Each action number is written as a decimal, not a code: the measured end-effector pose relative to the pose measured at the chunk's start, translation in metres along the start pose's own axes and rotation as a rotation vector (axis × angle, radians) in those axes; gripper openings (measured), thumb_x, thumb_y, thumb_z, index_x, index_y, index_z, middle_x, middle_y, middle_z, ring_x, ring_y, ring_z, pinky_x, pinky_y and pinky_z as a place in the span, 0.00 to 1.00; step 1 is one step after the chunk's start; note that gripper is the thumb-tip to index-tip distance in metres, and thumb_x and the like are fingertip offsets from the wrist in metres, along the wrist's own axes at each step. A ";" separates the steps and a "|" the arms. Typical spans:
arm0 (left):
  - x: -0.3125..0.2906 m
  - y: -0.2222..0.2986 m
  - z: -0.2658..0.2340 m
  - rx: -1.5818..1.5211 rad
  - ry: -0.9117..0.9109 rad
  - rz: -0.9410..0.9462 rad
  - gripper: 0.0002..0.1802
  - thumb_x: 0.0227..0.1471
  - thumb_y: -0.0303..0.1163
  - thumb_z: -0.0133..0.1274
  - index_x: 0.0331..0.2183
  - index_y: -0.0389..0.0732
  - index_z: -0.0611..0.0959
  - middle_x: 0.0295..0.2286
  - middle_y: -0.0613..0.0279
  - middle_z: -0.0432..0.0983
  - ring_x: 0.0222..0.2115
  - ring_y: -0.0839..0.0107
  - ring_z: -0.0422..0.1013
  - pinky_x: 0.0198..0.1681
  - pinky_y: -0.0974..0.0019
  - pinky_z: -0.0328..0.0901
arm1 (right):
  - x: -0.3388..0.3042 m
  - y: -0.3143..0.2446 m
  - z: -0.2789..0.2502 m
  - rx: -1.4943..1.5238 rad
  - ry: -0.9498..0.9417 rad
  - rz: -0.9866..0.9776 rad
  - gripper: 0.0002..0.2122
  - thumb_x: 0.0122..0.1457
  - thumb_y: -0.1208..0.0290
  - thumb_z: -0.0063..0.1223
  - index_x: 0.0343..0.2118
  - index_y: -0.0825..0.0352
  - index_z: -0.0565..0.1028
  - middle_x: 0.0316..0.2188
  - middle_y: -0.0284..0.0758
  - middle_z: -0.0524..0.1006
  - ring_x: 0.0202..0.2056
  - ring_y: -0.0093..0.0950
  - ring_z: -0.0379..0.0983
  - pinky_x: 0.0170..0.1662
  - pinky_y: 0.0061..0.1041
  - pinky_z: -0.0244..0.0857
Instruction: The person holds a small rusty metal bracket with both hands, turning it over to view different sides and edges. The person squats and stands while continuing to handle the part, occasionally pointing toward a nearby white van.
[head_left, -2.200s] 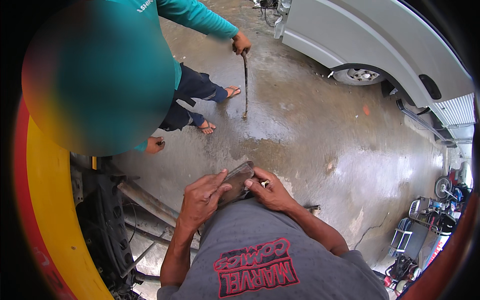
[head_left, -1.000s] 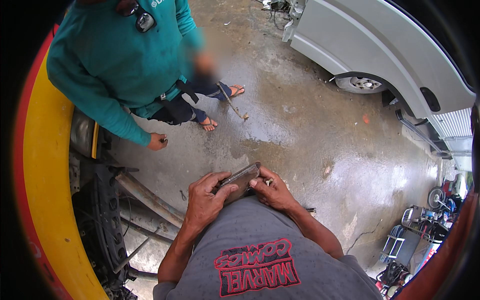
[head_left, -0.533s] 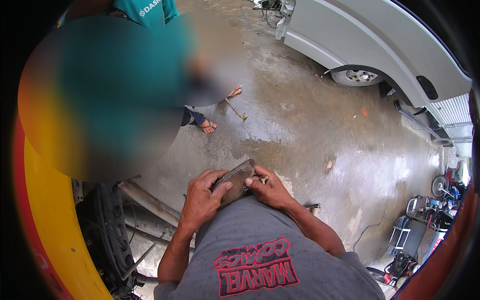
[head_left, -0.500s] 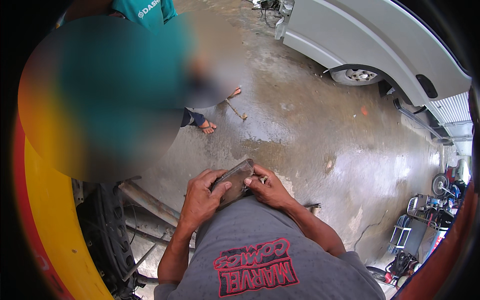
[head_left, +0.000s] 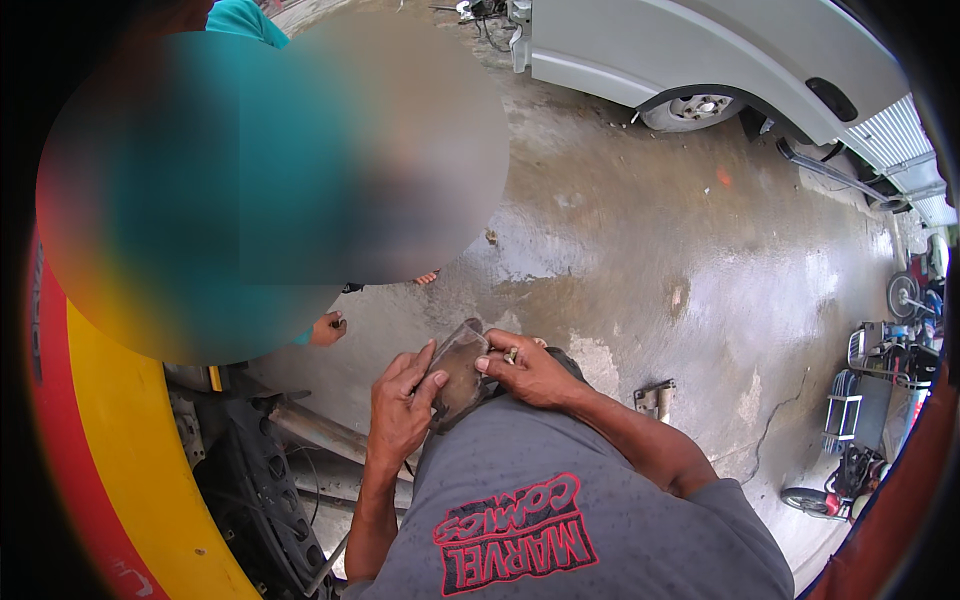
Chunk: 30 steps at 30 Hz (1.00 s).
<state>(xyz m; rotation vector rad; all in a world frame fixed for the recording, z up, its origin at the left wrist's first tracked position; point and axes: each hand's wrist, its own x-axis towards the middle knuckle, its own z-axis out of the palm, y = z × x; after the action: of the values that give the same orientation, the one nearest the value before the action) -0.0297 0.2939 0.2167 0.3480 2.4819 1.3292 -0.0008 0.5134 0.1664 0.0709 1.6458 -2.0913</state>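
A flat, dark, greasy metal plate [head_left: 458, 375] rests against my thigh, held from both sides. My left hand [head_left: 402, 405] grips its left edge, thumb on top. My right hand [head_left: 527, 368] presses its upper right corner and also pinches a small metal piece between the fingers. Both hands sit just above my grey shirt with red print [head_left: 520, 525].
A person in a teal top [head_left: 240, 20] stands close at the upper left, their hand [head_left: 327, 328] near mine. A yellow and red vehicle body [head_left: 120, 440] and black tyre [head_left: 255, 490] fill the left. A silver van [head_left: 690, 50] stands behind on wet concrete; a small metal part [head_left: 655, 398] lies nearby.
The person in teal has come closer and now fills the upper left. The hammer-like tool near their feet is out of sight. My hands still hold the plate.
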 end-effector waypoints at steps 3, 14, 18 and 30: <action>-0.001 -0.003 -0.003 0.021 -0.008 0.019 0.21 0.56 0.25 0.58 0.51 0.30 0.81 0.29 0.55 0.75 0.30 0.69 0.71 0.36 0.68 0.66 | 0.004 0.014 0.000 -0.051 0.004 0.008 0.09 0.68 0.63 0.52 0.39 0.64 0.71 0.22 0.18 0.62 0.25 0.10 0.54 0.27 0.18 0.49; -0.001 -0.016 -0.017 -0.071 -0.049 -0.028 0.21 0.57 0.27 0.58 0.52 0.30 0.81 0.32 0.58 0.77 0.32 0.73 0.72 0.37 0.70 0.67 | 0.009 0.022 0.022 -0.039 0.080 -0.050 0.09 0.68 0.67 0.51 0.36 0.68 0.69 0.23 0.22 0.62 0.28 0.14 0.55 0.30 0.21 0.53; 0.006 -0.030 -0.021 -0.231 -0.096 -0.069 0.21 0.57 0.27 0.59 0.51 0.31 0.81 0.34 0.60 0.78 0.34 0.75 0.72 0.39 0.71 0.68 | 0.009 0.020 0.030 -0.046 0.148 -0.043 0.11 0.67 0.66 0.52 0.33 0.69 0.69 0.22 0.26 0.63 0.27 0.16 0.57 0.30 0.24 0.55; 0.003 -0.023 -0.020 -0.281 -0.032 -0.107 0.20 0.53 0.27 0.63 0.48 0.29 0.83 0.35 0.57 0.81 0.34 0.75 0.75 0.39 0.71 0.70 | 0.006 0.011 0.026 -0.103 0.184 -0.056 0.13 0.66 0.63 0.53 0.32 0.68 0.69 0.24 0.25 0.64 0.28 0.16 0.57 0.31 0.22 0.55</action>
<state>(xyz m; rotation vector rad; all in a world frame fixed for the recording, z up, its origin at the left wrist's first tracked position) -0.0414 0.2677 0.2075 0.1671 2.2129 1.5853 0.0043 0.4854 0.1615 0.1903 1.8811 -2.0901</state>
